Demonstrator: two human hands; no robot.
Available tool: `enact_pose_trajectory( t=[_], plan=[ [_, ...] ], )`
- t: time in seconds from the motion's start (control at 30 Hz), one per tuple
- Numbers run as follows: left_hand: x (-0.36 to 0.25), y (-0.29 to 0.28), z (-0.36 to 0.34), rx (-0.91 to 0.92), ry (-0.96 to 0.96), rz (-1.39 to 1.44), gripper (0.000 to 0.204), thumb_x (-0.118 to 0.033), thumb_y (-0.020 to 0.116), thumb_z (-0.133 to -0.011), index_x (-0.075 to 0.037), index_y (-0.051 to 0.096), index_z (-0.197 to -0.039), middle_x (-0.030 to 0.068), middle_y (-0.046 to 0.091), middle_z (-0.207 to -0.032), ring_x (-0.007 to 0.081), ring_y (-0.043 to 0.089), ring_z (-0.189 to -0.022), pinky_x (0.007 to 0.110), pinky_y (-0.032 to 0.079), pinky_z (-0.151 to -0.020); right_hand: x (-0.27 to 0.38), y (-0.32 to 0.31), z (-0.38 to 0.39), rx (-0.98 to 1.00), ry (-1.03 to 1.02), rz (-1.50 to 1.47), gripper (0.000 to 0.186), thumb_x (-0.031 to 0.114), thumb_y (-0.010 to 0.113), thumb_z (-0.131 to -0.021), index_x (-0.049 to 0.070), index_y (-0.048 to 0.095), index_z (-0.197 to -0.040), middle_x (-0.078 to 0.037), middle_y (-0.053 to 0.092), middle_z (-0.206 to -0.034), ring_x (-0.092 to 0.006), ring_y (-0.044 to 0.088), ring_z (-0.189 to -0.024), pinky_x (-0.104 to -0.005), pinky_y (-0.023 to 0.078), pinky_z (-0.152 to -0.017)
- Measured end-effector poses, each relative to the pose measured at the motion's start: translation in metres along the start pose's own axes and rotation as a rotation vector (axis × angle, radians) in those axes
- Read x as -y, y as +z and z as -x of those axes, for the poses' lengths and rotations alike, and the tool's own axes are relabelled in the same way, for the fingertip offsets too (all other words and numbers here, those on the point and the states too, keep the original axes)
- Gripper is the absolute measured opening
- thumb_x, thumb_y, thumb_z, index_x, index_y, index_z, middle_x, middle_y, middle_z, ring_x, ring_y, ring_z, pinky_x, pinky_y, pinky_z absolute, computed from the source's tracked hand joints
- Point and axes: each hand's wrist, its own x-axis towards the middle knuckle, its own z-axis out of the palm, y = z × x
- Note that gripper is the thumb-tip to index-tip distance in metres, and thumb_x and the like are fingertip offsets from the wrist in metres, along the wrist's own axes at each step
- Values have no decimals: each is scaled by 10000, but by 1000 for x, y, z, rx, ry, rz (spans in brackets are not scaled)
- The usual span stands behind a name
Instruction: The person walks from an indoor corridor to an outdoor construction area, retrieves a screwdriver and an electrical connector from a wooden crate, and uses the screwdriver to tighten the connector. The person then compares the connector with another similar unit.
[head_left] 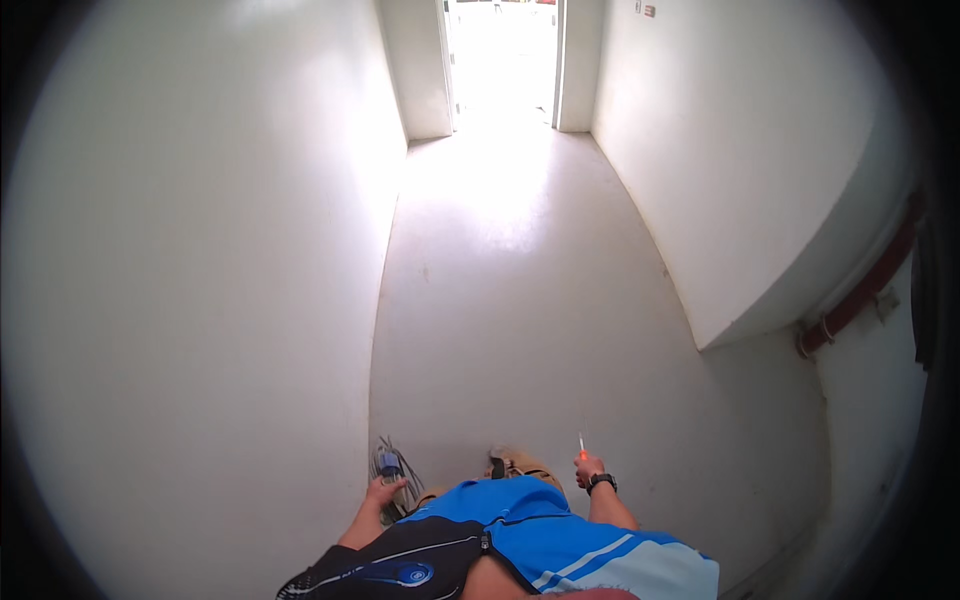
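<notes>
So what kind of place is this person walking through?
It looks like a bare indoor corridor, perhaps in an unfinished or newly built building. Plain white walls close in on both sides of a pale smooth floor, a bright doorway opens at the far end, and a red pipe runs along the right wall.

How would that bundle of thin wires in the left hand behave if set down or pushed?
The bundle of wires would probably flop: its strands splay loosely above the left hand. It looks light, since one hand carries it easily. The small blue part on it may add some weight, though it is too small to identify.
</notes>
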Motion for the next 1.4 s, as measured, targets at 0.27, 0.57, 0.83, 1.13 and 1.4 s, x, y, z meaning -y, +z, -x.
enact_pose_trajectory(
  t=[0.27,0.57,0.83,1.13,1.4],
  plan=[
    [-159,58,-126,52,-134,-7,907,-658,758,-658,-3,598,-1264,224,635,-1220,337,596,-1166,431,468,-969,417,-90,-113,-136,-542,243,296,364,651,-891,88,599,-983,-25,548,-656,-125,496,-465,-303,450,-416],
    [-407,47,-373,144,41,-65,902,-665,762,-643,-10,609,-1244,215,645,-1202,347,607,-1144,433,473,-966,631,-197,-252,-590,-401,134,226,269,613,-916,82,536,-817,-39,509,-566,-186,480,-415,-354,385,-383],
    [-719,-61,-527,65,221,120,837,-604,820,-609,-54,633,-1211,172,673,-1157,324,646,-1070,418,501,-932,659,-83,-217,-239,-64,68,180,230,649,-876,51,651,-897,-85,604,-669,-221,601,-558,-390,480,-503],
    [-1067,-138,-594,20,363,49,837,-575,842,-588,-59,639,-1215,182,669,-1159,298,642,-1089,401,496,-946,994,-139,-282,-278,-144,6,336,373,565,-941,52,622,-862,-87,587,-653,-240,587,-550,-400,480,-507],
    [-1228,-151,-693,24,231,126,1102,-661,799,-581,77,494,-1341,263,551,-1326,338,551,-1235,413,446,-1025,1423,-143,-246,-341,-653,177,276,342,625,-874,75,598,-938,-44,560,-640,-164,543,-479,-341,465,-452]
  ],
)
